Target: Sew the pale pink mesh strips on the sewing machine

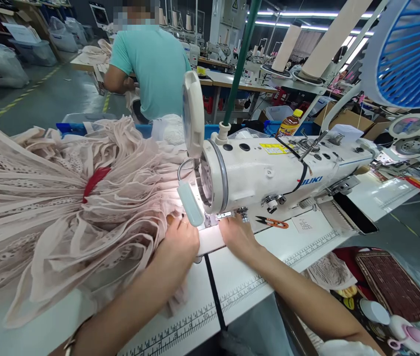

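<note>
A white sewing machine [254, 173] stands in front of me, its lit needle area partly hidden by the machine head and a pale guard [190, 203]. My left hand [183, 238] is closed at the edge of the pale pink fabric [136, 163], left of the needle plate. Right of the presser foot, my right hand [236, 235] rests low with its fingers curled. What its fingertips hold, if anything, is hidden. The gathered fabric strips, some with eyelet trim, are bound by a red tie [95, 184].
Orange-handled thread snips [272, 222] and a paper slip [302, 223] lie right of my right hand. A dark phone-like slab [356, 212] is farther right. A blue fan [410, 54] and thread cones [286, 48] stand above. A person in a teal shirt [154, 69] sits ahead.
</note>
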`<state>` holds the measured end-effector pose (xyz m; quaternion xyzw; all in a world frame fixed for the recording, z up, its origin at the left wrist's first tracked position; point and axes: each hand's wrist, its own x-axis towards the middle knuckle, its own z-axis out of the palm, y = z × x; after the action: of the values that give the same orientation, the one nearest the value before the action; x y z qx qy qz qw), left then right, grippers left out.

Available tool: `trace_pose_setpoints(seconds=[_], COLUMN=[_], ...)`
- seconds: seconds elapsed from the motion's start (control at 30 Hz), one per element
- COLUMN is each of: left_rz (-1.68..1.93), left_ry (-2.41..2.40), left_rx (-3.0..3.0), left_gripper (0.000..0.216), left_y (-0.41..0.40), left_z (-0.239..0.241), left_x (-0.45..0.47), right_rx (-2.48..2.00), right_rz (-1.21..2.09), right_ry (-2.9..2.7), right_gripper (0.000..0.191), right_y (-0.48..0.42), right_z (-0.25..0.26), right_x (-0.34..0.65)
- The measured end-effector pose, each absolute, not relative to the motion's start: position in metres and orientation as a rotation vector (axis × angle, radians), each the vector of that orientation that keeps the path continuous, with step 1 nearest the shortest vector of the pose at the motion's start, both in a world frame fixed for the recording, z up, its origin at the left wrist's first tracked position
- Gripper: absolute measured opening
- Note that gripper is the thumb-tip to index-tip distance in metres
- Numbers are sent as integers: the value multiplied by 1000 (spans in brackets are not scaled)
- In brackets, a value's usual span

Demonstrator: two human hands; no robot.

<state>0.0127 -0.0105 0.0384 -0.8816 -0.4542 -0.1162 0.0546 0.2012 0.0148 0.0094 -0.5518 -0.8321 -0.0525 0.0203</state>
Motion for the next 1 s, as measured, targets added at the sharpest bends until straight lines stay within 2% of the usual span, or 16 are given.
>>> trace_pose_setpoints(seconds=[0.1, 0.23, 0.33, 0.43, 0.53, 0.6, 0.77, 0.83, 0.93, 1.0], left_rz=[-195, -271, -317, -293, -211, -253, -502, -378, 9, 149], left_ry=[-1188, -1188, -1160, -1154, -1153, -1080, -920, -986, -1144, -1159], left_rx=[-2604, -2427, -2300, -2174, -2168, -2227, -2400, -2612, -2893, -2933], left_gripper=[29, 33, 30, 26, 28, 30, 29, 27, 31, 24], left_y=[-34, -49, -56, -71, -85, -87, -75, -73, -74, -71], left_z=[63, 71, 60, 50, 45, 42, 40, 44, 50, 51], left_x=[8, -23, -53, -65, -52, -37, -11, -9, -9, -10], right_rx=[-1279, -634, -602, -706, -723, -736, -739, -669, -673, -789], right_rz=[-60, 100, 108, 291, 643, 729, 235, 161, 112, 36], right_ry=[-2701, -2789, -2821, -2764, -2515, -2364, -2497, -2606, -2647, -2568], right_gripper=[21, 21, 12, 8, 14, 19, 11, 12, 10, 12], right_y=[-3, -36, -48, -46, -41, -42, -54, -58, -60, -59], right_z=[17, 21, 21, 23, 27, 28, 24, 22, 19, 18], right_x=[188, 168, 171, 191, 212, 221, 224, 222, 225, 238])
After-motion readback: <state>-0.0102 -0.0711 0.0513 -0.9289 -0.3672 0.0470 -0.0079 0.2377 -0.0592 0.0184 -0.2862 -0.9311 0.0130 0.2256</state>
